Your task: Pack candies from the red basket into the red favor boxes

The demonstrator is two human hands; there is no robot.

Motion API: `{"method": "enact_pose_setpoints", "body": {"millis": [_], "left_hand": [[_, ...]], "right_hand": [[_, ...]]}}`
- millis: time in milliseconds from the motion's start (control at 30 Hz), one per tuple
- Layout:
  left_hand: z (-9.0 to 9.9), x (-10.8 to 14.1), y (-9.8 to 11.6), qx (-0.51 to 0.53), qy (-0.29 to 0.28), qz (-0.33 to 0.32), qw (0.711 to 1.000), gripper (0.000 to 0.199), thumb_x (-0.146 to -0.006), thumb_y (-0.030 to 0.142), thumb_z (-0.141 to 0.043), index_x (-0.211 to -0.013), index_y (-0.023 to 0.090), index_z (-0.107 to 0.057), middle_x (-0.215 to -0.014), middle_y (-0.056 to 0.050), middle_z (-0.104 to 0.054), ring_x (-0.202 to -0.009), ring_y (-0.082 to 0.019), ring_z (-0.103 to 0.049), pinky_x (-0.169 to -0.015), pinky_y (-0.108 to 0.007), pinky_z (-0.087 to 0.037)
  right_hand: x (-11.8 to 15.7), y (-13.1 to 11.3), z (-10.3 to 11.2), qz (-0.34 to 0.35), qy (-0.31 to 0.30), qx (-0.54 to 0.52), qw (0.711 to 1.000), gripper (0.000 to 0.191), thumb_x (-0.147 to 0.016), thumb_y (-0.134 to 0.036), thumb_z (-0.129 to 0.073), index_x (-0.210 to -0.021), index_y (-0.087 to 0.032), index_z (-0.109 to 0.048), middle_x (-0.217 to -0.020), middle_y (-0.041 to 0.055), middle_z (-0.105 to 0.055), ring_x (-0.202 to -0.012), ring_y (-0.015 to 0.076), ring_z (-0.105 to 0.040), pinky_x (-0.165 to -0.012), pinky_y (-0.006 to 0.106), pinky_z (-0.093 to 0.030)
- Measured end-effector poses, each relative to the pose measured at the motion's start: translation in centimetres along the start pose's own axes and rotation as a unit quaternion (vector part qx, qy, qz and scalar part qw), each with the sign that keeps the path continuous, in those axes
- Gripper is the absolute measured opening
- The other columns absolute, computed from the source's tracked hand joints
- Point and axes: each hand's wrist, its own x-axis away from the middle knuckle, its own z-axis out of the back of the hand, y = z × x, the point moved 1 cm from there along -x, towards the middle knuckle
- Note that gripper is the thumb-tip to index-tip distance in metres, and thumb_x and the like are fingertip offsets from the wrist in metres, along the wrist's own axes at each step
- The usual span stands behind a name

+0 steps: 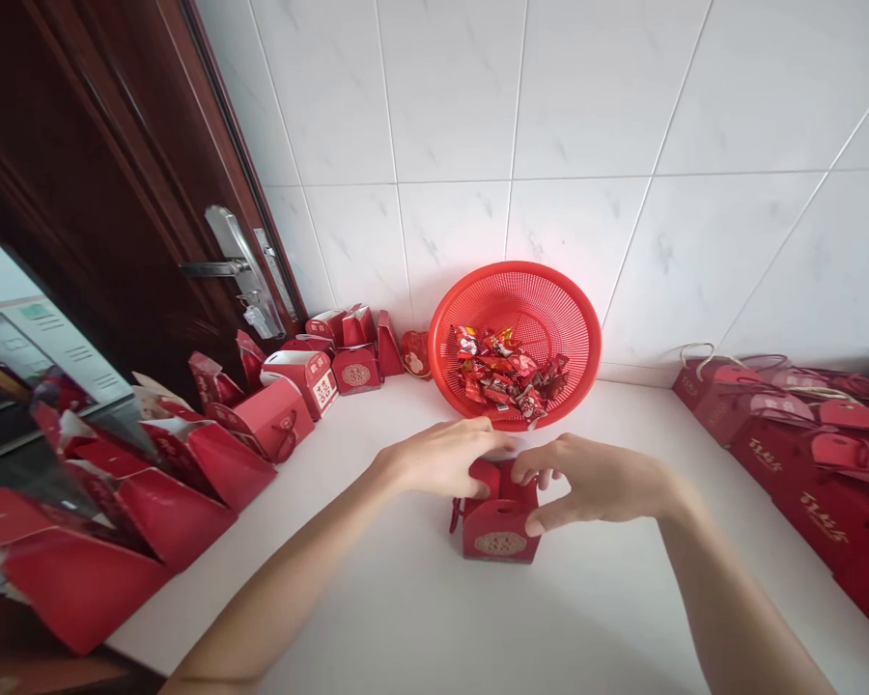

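A small red gift box (501,537) with a round gold emblem stands upright on the white table. My left hand (445,458) reaches over its left and back edge, fingers bent, thumb on the flaps at the top. From the right, my right hand (586,480) curls round the top and right side of the same box, with thumb and fingers at its upper edges. A dark red ribbon (456,514) hangs at the left side of the box. Behind my hands sits a red mesh basket (585,333) with several wrapped candies (511,372) in it.
Red boxes (261,420) of several shapes line the table's left edge up to the wall (456,97). Red gift bags (789,468) stand in a row at the right. A dark wooden door (116,145) with a metal handle (221,268) is at the left.
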Motion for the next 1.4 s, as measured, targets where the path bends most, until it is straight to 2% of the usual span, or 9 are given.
{"method": "enact_pose_setpoints", "body": {"millis": [133,200,333,600,733,967,1200,1300,1400], "left_hand": [[-1.2,0.7,-0.8,0.054,0.072,0.005,0.996,0.089,-0.076,0.022,-0.069,-0.155,0.033,-0.029,-0.134,-0.005,-0.061,-0.121,-0.027,-0.059,-0.095,-0.033,-0.047],[-1.6,0.9,-1.0,0.057,0.081,0.015,0.995,0.079,-0.076,0.023,-0.07,-0.149,0.028,-0.041,-0.128,-0.006,-0.064,-0.115,-0.027,-0.062,-0.093,-0.033,-0.048],[-1.7,1.0,-1.2,0.038,0.058,0.01,0.998,0.029,-0.081,0.028,-0.066,-0.108,0.022,-0.07,-0.113,-0.005,-0.067,-0.103,-0.025,-0.065,-0.087,-0.031,-0.048],[-1.1,1.5,-1.3,0.069,0.02,0.003,0.997,0.029,-0.098,0.039,-0.048,-0.106,0.022,-0.07,-0.115,-0.005,-0.065,-0.105,-0.022,-0.061,-0.088,-0.031,-0.043],[-1.3,1.5,-1.0,0.056,0.001,0.039,0.998,0.039,-0.085,0.048,-0.067,-0.114,0.023,-0.065,-0.115,-0.006,-0.064,-0.104,-0.026,-0.061,-0.084,-0.032,-0.044],[-1.5,1.8,-0.7,0.059,-0.018,0.068,0.996,0.041,-0.086,0.05,-0.061,-0.119,0.026,-0.06,-0.116,-0.006,-0.064,-0.11,-0.027,-0.059,-0.084,-0.032,-0.043],[-1.9,1.6,-1.4,0.096,-0.026,0.078,0.992,0.045,-0.084,0.052,-0.063,-0.121,0.028,-0.058,-0.119,-0.005,-0.062,-0.111,-0.026,-0.058,-0.084,-0.031,-0.044],[-1.9,1.5,-1.5,0.108,-0.022,0.094,0.989,0.05,-0.081,0.054,-0.067,-0.122,0.027,-0.059,-0.12,-0.006,-0.06,-0.109,-0.026,-0.058,-0.086,-0.032,-0.045],[-2.0,1.3,-1.4,0.116,-0.01,0.113,0.987,0.052,-0.078,0.055,-0.069,-0.121,0.027,-0.061,-0.119,-0.007,-0.058,-0.105,-0.026,-0.06,-0.087,-0.033,-0.046]], "right_hand": [[-0.2,0.1,0.0,0.004,0.032,-0.01,0.999,0.022,-0.08,-0.039,-0.072,-0.092,-0.022,-0.068,-0.101,0.0065,-0.071,-0.097,0.0256,-0.065,-0.066,0.029,-0.048],[-0.3,0.1,0.0,-0.005,0.04,0.0,0.999,0.018,-0.08,-0.036,-0.072,-0.084,-0.021,-0.064,-0.095,0.006,-0.071,-0.09,0.0238,-0.065,-0.064,0.028,-0.047],[-0.8,0.1,-0.3,-0.046,0.033,0.04,0.998,0.021,-0.082,-0.034,-0.068,-0.072,-0.021,-0.056,-0.084,0.0051,-0.069,-0.072,0.0195,-0.063,-0.055,0.027,-0.041],[-2.1,1.1,-1.1,-0.084,0.029,0.102,0.991,0.027,-0.081,-0.042,-0.066,-0.071,-0.022,-0.052,-0.081,0.0047,-0.065,-0.07,0.0208,-0.06,-0.052,0.029,-0.034],[-2.0,1.7,-0.9,-0.1,0.024,0.081,0.991,0.026,-0.08,-0.046,-0.068,-0.081,-0.022,-0.057,-0.091,0.0063,-0.068,-0.075,0.022,-0.063,-0.052,0.028,-0.039],[-2.4,2.9,-0.4,-0.125,0.019,0.068,0.99,0.034,-0.081,-0.025,-0.066,-0.114,-0.022,-0.064,-0.123,0.0101,-0.065,-0.097,0.0237,-0.068,-0.061,0.027,-0.047],[-4.2,4.5,-0.4,-0.057,0.007,0.025,0.998,0.005,-0.075,-0.022,-0.065,-0.075,-0.018,-0.068,-0.088,0.0059,-0.072,-0.086,0.0229,-0.067,-0.069,0.03,-0.048],[-3.1,4.2,0.5,-0.014,0.04,-0.079,0.996,0.011,-0.076,-0.027,-0.066,-0.069,-0.018,-0.064,-0.076,0.003,-0.069,-0.075,0.0187,-0.064,-0.068,0.029,-0.047],[-1.7,2.8,1.3,0.043,0.069,-0.233,0.969,0.024,-0.079,-0.038,-0.068,-0.068,-0.018,-0.061,-0.069,0.0014,-0.067,-0.069,0.0156,-0.062,-0.069,0.029,-0.049]]}}
